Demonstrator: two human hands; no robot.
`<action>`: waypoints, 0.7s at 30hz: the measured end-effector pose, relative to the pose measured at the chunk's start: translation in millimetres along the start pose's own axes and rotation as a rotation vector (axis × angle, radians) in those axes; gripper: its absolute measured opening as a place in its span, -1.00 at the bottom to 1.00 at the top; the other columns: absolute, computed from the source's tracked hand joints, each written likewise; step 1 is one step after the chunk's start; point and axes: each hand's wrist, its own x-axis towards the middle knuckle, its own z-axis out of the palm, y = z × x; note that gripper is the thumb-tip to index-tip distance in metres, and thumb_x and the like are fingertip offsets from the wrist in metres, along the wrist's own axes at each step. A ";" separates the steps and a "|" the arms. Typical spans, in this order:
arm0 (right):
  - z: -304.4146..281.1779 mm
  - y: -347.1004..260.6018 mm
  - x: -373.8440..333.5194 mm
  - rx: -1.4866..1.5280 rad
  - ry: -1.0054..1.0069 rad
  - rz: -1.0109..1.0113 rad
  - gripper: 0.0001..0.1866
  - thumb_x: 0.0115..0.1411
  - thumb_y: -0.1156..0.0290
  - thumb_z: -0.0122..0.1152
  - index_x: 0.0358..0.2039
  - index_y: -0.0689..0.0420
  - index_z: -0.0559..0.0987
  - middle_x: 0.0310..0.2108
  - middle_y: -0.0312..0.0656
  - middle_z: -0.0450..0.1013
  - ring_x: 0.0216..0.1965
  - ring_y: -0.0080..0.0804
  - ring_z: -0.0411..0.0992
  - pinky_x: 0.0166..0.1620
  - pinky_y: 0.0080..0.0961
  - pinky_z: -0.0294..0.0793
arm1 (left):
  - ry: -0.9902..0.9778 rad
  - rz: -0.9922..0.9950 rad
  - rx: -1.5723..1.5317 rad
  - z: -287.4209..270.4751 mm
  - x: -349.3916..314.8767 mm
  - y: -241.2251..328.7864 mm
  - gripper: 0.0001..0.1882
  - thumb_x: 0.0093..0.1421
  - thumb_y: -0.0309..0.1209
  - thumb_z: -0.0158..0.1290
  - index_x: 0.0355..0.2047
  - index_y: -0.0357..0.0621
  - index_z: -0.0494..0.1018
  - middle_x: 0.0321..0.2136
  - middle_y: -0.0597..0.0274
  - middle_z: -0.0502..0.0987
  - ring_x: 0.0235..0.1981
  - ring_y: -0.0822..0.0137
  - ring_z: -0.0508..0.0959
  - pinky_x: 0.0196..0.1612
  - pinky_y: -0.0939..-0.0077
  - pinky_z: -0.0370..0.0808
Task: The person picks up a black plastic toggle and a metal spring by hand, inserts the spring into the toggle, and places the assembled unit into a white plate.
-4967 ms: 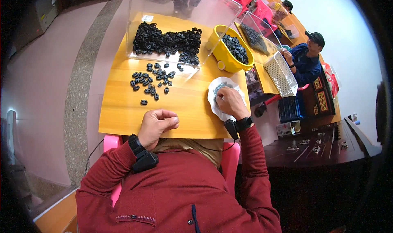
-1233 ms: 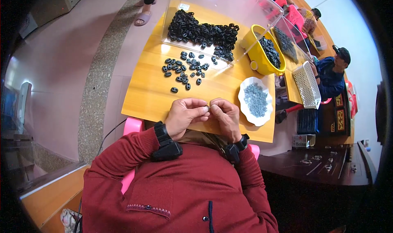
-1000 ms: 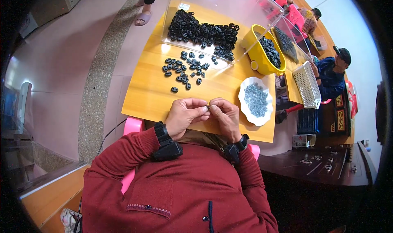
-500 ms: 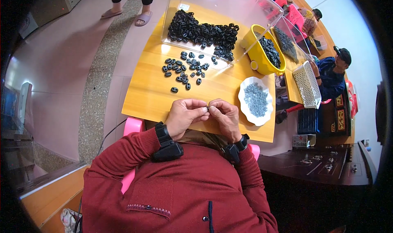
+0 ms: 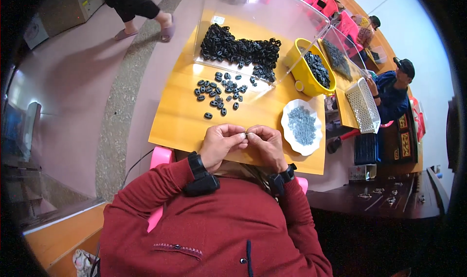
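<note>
Black part: a tiny dark piece [image 5: 246, 134], too small to tell its shape
Left hand [image 5: 221, 142]: fingertips pinched on it
Right hand [image 5: 266, 143]: fingertips pinched on it, meeting the left

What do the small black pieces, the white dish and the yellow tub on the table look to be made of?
Black pieces: probably moulded plastic or rubber, matt, all alike in shape. White dish: likely glazed ceramic or plastic, smooth wavy rim; it holds small grey parts, possibly metal. Yellow tub: looks like plastic, uniform bright colour, slight sheen.

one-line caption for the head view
Both hands pinch a tiny part over a wooden table strewn with black rings.
</note>
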 end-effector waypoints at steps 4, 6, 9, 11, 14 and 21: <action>-2.0 -4.3 2.9 0.118 -0.007 0.049 -0.90 0.19 0.52 0.16 -0.32 0.29 0.54 -0.41 -0.27 0.51 -0.41 -0.63 0.43 -0.30 -0.67 0.47 | -0.015 0.022 -0.015 2.0 -1.2 4.1 -0.83 0.20 -0.56 0.05 -0.19 -0.36 0.41 -0.33 0.12 0.54 -0.34 0.40 0.58 -0.20 0.56 0.59; 1.0 -15.7 8.0 0.167 0.002 0.072 -0.87 0.20 0.48 0.18 -0.30 0.29 0.55 -0.41 -0.28 0.52 -0.43 -0.63 0.43 -0.33 -0.69 0.45 | 0.020 0.037 -0.066 0.2 -0.8 4.1 -0.84 0.21 -0.56 0.05 -0.20 -0.35 0.41 -0.33 0.13 0.54 -0.36 0.40 0.58 -0.20 0.57 0.58; -13.8 -8.9 32.1 -0.268 0.086 -0.073 -0.82 0.19 0.45 0.20 -0.28 0.31 0.56 -0.40 -0.27 0.53 -0.46 -0.61 0.44 -0.36 -0.70 0.44 | 0.032 0.066 -0.075 -2.1 1.6 2.0 -0.85 0.21 -0.57 0.04 -0.21 -0.34 0.41 -0.35 0.15 0.53 -0.35 0.40 0.58 -0.21 0.57 0.58; -14.2 -7.9 52.5 -0.394 0.103 -0.088 -0.77 0.17 0.42 0.22 -0.25 0.34 0.57 -0.41 -0.23 0.53 -0.47 -0.59 0.43 -0.38 -0.67 0.43 | 0.053 0.081 -0.097 -1.0 0.5 3.3 -0.86 0.21 -0.57 0.03 -0.21 -0.34 0.41 -0.35 0.16 0.53 -0.35 0.40 0.58 -0.21 0.58 0.59; 9.6 -15.9 67.9 -0.641 0.090 -0.192 -0.76 0.12 0.38 0.23 -0.23 0.24 0.60 -0.44 -0.11 0.53 -0.47 -0.43 0.47 -0.37 -0.53 0.44 | 0.081 0.110 -0.137 -1.5 -0.1 3.8 -0.86 0.21 -0.58 0.03 -0.22 -0.34 0.41 -0.36 0.17 0.52 -0.34 0.40 0.58 -0.22 0.58 0.59; 21.1 -24.7 76.4 -1.199 0.020 -0.368 -0.78 0.12 0.33 0.14 -0.25 0.12 0.59 -0.34 -0.07 0.45 -0.38 -0.04 0.48 -0.29 -0.22 0.45 | 0.091 0.124 -0.161 -2.8 0.3 6.6 -0.87 0.21 -0.60 0.02 -0.22 -0.34 0.41 -0.36 0.18 0.52 -0.33 0.39 0.57 -0.22 0.58 0.59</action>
